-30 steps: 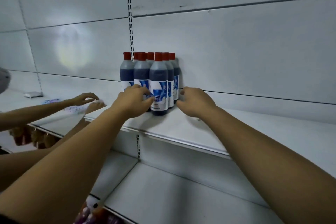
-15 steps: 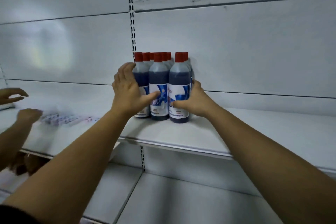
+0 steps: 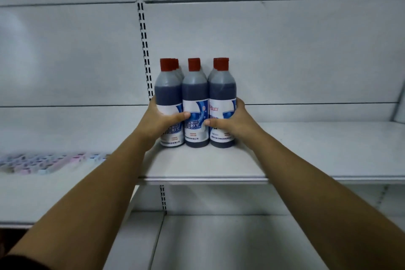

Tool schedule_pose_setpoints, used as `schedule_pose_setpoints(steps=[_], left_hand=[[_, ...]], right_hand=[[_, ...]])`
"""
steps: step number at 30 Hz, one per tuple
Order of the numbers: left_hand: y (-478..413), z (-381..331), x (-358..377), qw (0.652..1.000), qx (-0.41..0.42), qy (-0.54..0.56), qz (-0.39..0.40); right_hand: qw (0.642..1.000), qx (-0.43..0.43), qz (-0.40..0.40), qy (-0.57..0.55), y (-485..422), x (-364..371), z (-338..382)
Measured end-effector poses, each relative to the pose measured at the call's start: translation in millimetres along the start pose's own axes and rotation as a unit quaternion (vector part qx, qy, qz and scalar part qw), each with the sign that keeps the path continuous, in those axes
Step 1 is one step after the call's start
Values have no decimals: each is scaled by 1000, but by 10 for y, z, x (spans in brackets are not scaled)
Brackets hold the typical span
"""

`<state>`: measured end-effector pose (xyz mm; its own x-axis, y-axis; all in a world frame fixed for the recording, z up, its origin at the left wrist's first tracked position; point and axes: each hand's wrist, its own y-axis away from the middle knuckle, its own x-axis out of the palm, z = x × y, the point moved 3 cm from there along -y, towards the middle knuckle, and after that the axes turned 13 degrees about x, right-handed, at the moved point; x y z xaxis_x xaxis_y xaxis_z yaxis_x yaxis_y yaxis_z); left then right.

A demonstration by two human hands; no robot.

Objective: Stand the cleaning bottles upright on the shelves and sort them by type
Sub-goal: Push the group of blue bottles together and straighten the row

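Note:
Several cleaning bottles (image 3: pixel 195 103) with dark blue liquid, red caps and blue-white labels stand upright in a tight block on the white shelf (image 3: pixel 197 166), against the back wall. My left hand (image 3: pixel 161 119) wraps round the front left bottle (image 3: pixel 167 94), thumb across to the middle label. My right hand (image 3: pixel 229 121) wraps round the front right bottle (image 3: pixel 222 94), thumb toward the middle. The rear bottles are mostly hidden behind the front row.
A slotted upright rail (image 3: pixel 143 35) runs down the back wall left of the bottles. Small pastel packs (image 3: pixel 43 161) lie flat on the neighbouring shelf at left. A lower white shelf (image 3: pixel 219 245) sits beneath. The shelf stretches bare to the right.
Both hands went from the bottles' bases to clasping the block from either side. The view swung left, so the block sits centred and the other person's hands have left the frame.

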<state>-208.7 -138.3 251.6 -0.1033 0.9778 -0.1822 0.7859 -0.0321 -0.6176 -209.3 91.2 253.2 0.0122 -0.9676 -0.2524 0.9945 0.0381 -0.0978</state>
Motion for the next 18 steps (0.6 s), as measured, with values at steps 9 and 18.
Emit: schedule_pose_setpoints(steps=[9, 18], left_hand=[[-18, 202, 39, 994, 5, 103, 20], [-20, 237, 26, 995, 7, 100, 26]], right_hand=[[999, -30, -3, 37, -7, 49, -126], [993, -50, -19, 108, -76, 26, -234]])
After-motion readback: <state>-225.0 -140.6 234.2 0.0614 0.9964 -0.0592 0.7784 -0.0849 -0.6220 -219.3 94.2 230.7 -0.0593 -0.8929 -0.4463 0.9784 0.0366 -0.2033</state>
